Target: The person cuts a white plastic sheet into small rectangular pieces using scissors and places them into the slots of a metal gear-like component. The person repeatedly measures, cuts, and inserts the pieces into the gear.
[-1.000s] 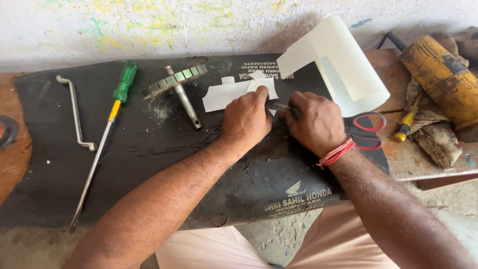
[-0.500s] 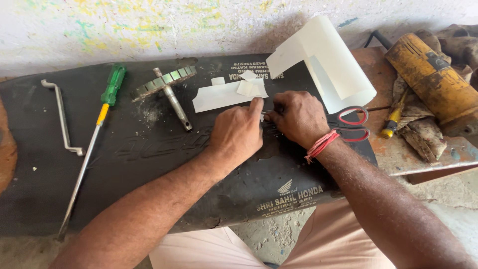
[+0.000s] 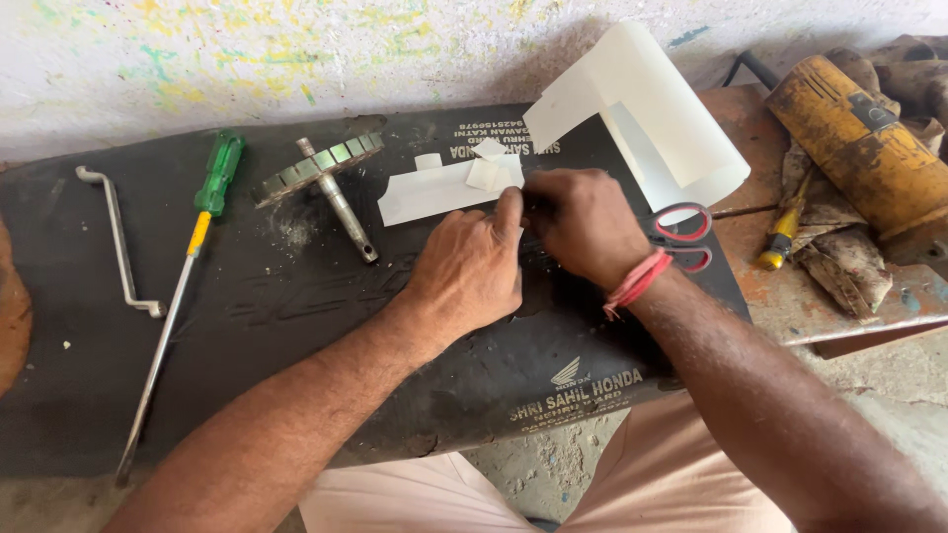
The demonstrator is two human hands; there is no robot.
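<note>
Both hands have shifted slightly left; left hand (image 3: pixel 469 262) and right hand (image 3: pixel 583 222), fingers curled, press the jagged white paper strip (image 3: pixel 434 190). Black mat (image 3: pixel 296 336) lies bare leftward.

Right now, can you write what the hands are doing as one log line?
left hand: fingertips on white paper strip | right hand: fist beside it, grip hidden | red scissors: behind right hand on black mat

Left hand (image 3: pixel 472 265) and right hand (image 3: pixel 585 223) met over black mat (image 3: pixel 296 326), touching white paper strip (image 3: pixel 434 190); green-handled screwdriver (image 3: pixel 188 259), toothed shaft (image 3: pixel 331 183), red-handled scissors (image 3: pixel 681 235) lay nearby.
</note>
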